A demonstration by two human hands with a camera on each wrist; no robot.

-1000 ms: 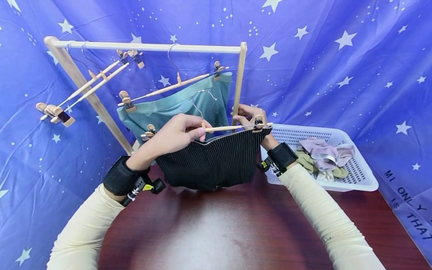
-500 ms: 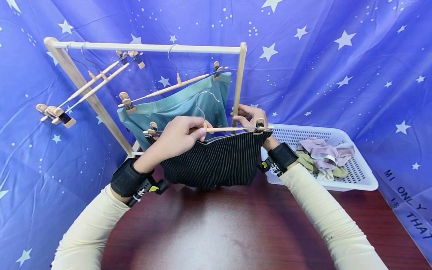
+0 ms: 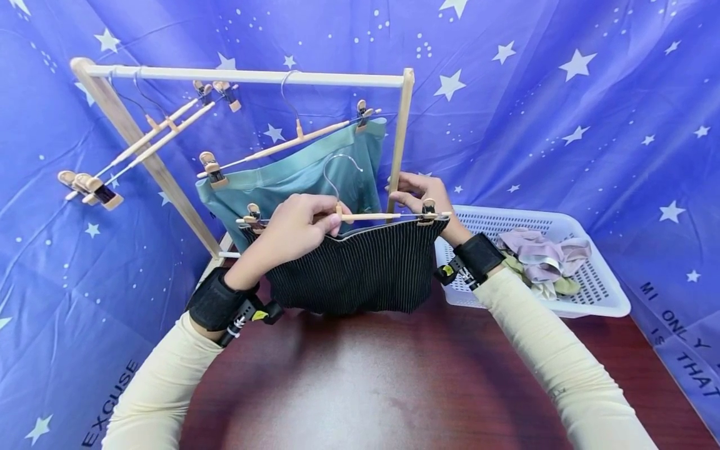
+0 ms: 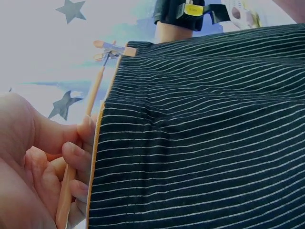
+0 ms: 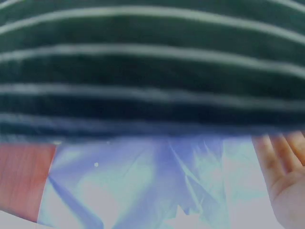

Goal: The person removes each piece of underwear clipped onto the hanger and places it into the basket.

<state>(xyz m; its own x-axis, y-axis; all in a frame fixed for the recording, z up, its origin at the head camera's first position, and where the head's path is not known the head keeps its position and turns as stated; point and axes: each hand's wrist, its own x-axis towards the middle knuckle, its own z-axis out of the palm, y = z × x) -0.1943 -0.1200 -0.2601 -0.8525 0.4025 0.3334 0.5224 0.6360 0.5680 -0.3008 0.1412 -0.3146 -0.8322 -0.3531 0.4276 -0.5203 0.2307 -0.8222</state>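
Note:
My left hand (image 3: 304, 225) grips the middle of a wooden clip hanger (image 3: 371, 217), just beneath its metal hook. From the hanger's two clips hangs a black garment with thin white stripes (image 3: 354, 275); its kind is not plain. In the left wrist view, curled fingers (image 4: 78, 157) wrap the hanger's bar beside the waistband. My right hand (image 3: 427, 194) holds the right post of a wooden clothes rack (image 3: 400, 137), thumb in front and fingers partly behind. Striped cloth (image 5: 143, 71) fills the upper right wrist view and hides some of that hand.
Behind the striped garment, a teal garment (image 3: 270, 178) hangs clipped on the rack. Two bare clip hangers (image 3: 163, 134) hang at the rack's left. A white plastic basket (image 3: 610, 300) with mauve and green cloth stands right on the dark red table (image 3: 360, 387).
The left hand and hanger first shifted slightly right and down, uncovering more of the left clip, then slightly back left. My right hand stays on the post.

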